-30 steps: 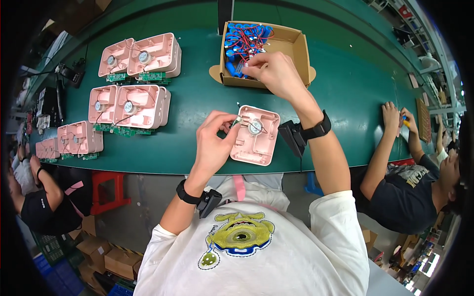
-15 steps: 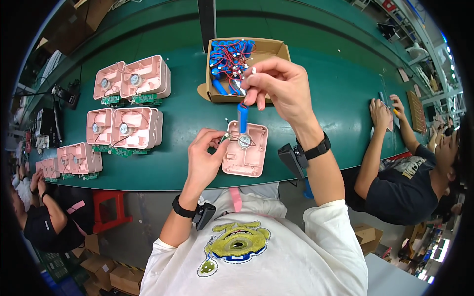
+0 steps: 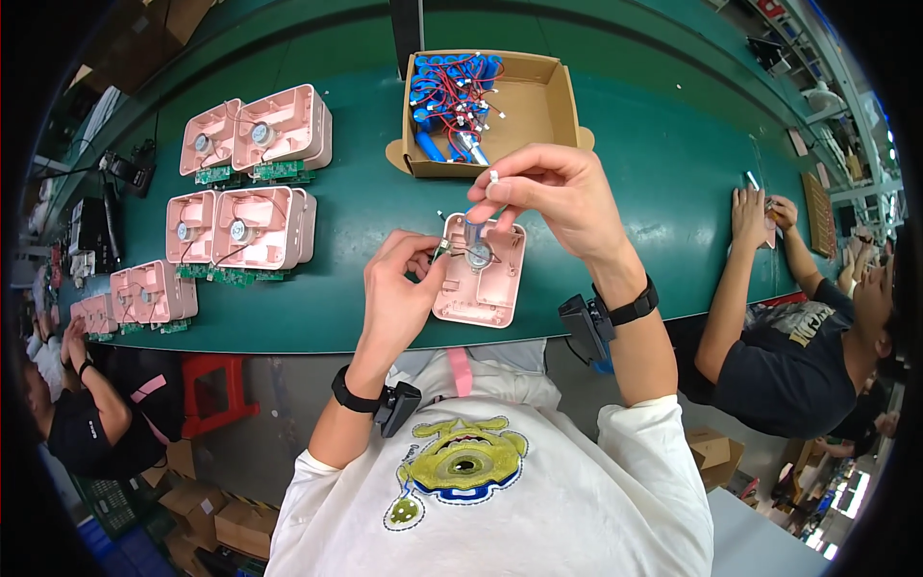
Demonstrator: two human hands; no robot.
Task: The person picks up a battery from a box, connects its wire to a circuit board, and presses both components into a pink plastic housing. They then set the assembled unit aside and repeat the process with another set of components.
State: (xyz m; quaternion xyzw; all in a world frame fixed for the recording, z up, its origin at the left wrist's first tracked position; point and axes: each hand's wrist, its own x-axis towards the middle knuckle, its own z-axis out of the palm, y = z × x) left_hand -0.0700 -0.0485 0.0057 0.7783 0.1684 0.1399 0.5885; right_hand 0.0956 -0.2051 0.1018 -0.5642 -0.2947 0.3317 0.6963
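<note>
A pink plastic housing (image 3: 469,310) lies on the bench in front of me, with a round silver speaker (image 3: 478,255) and thin wires inside. At the housing's left edge, my left hand (image 3: 399,288) pinches a small circuit board (image 3: 443,249) between thumb and fingers. Above the far side of the housing, my right hand (image 3: 569,200) grips a small white connector (image 3: 494,179) between thumb and forefinger. Below those fingers, a blue cylindrical battery (image 3: 473,232) is upright over the housing, partly covered by the fingers. Whether it touches the housing, I cannot tell.
Beyond my right hand stands a cardboard box (image 3: 543,101) of blue batteries with red and black leads. Several pink housings (image 3: 274,207) with speakers and green boards sit in rows at left. A co-worker (image 3: 784,337) handles something at the right; another person (image 3: 91,404) is at far left.
My right hand has come nearer, lowering the battery toward the housing, and its fingers now cover more of it. My left hand keeps its pinch on the board.
</note>
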